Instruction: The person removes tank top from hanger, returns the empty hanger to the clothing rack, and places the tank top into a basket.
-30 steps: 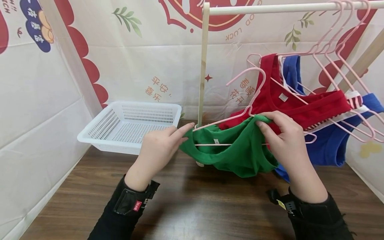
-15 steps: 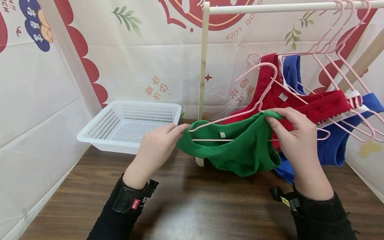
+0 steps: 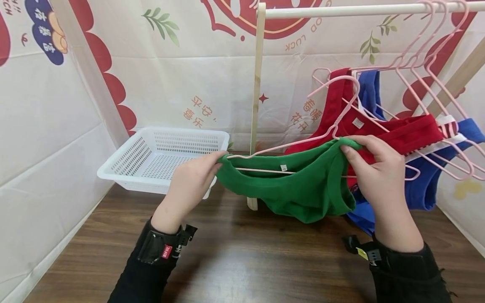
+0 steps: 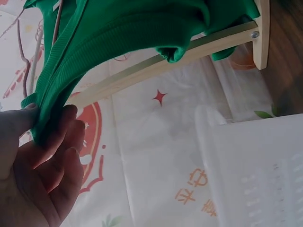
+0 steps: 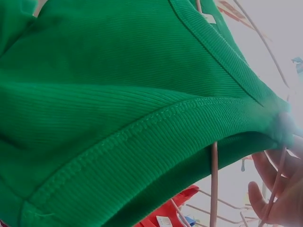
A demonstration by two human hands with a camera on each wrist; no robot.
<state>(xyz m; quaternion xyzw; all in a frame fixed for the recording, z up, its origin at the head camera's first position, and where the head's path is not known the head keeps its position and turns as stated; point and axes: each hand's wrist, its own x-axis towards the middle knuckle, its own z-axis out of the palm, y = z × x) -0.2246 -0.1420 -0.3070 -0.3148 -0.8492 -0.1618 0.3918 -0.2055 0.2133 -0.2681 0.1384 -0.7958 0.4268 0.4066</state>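
Reaching forward in black sleeves (image 3: 142, 269), you hold a green ribbed-knit sleeveless garment (image 3: 280, 189) just above a dark brown wood-grain surface (image 3: 246, 256), right of centre; you cannot be told whether its lower edge touches down. Your left hand (image 3: 189, 185) pinches one shoulder strap between thumb and forefinger; the wrist view shows its other fingers loosely bent. Your right hand (image 3: 380, 176) pinches the other strap between thumb and fingers, near the neck of a thin pink hanger (image 3: 335, 128). That hanger runs inside the garment: its left end lies at your left fingertips, its hook rises above the neckline and curves left, and its right end sticks out past your right hand. A small white label (image 3: 283, 168) shows inside the neckline.

Beyond your left hand sits a white perforated plastic basket (image 3: 132, 182), rectangular and shallow. Behind your right hand, a red sleeveless garment (image 3: 401, 134), a red-and-white striped garment (image 3: 449, 127) and a blue garment (image 3: 418, 189) hang one behind another on pink hangers (image 3: 411, 90). These hook over the white rail (image 3: 341, 11) of a rack with a pale wooden post (image 3: 257, 92). Farthest back is a white cloth backdrop (image 3: 212, 80) printed with red shapes, green leaves and orange characters.
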